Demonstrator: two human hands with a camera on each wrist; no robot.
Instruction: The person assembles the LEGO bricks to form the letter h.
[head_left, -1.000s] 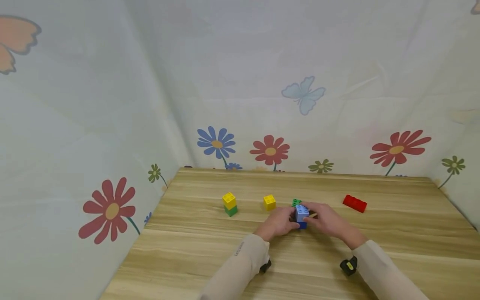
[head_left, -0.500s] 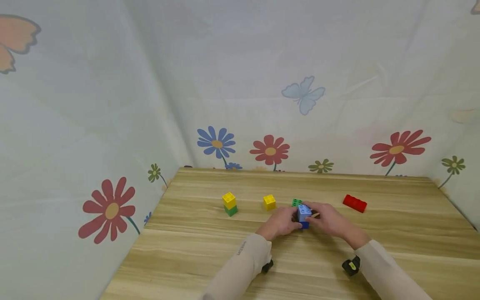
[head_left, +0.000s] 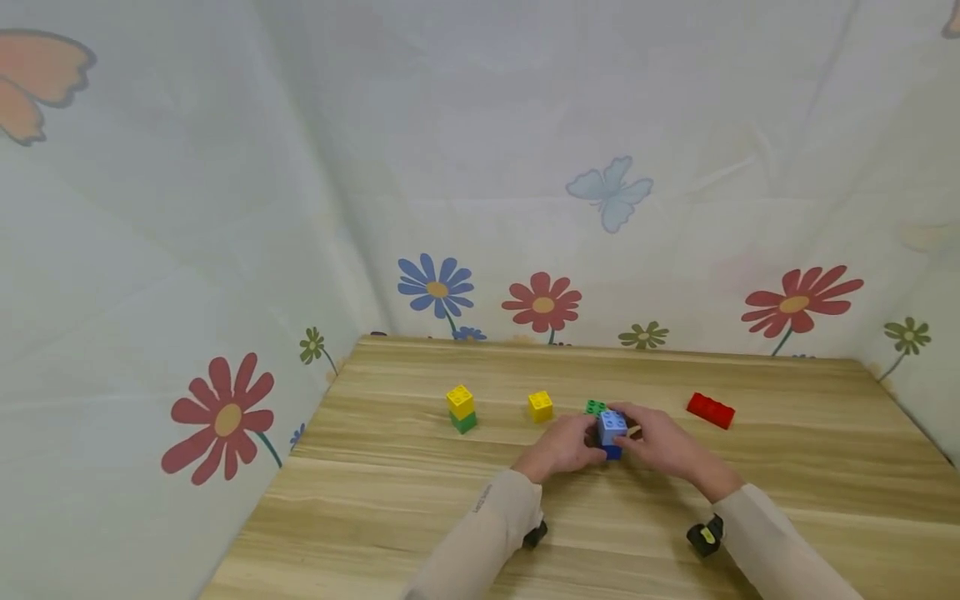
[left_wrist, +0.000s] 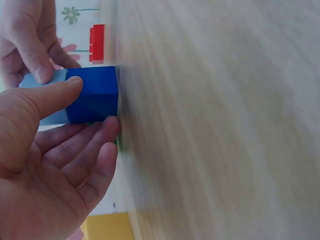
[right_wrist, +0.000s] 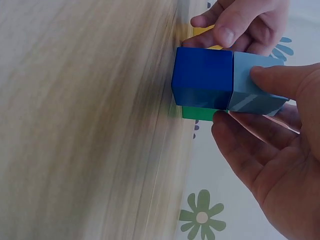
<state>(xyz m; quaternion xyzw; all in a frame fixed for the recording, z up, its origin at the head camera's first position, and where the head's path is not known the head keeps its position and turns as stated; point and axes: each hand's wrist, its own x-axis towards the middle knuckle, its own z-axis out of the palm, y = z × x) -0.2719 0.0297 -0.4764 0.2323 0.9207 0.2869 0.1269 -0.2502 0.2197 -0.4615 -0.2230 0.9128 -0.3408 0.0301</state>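
A light blue toy building block (head_left: 612,423) sits flush on top of a dark blue block (left_wrist: 95,95), the pair upright on the wooden table. My left hand (head_left: 564,446) grips the dark blue block low down, thumb on its near side and fingers behind it. With thumb and fingers my right hand (head_left: 658,442) pinches the light blue block (right_wrist: 257,82) above. Directly behind this stack is a green block (head_left: 596,407), partly hidden by the stack and the hands.
To the left stands a yellow block (head_left: 461,400) stacked on a green block (head_left: 464,422). A single yellow block (head_left: 540,406) lies between that stack and my left hand. A long red block (head_left: 711,410) lies to the right. Patterned cloth (head_left: 480,167) hangs behind the table.
Both hands and the blue stack have shifted slightly to the right. The grips look the same, and the other blocks stay where they were.
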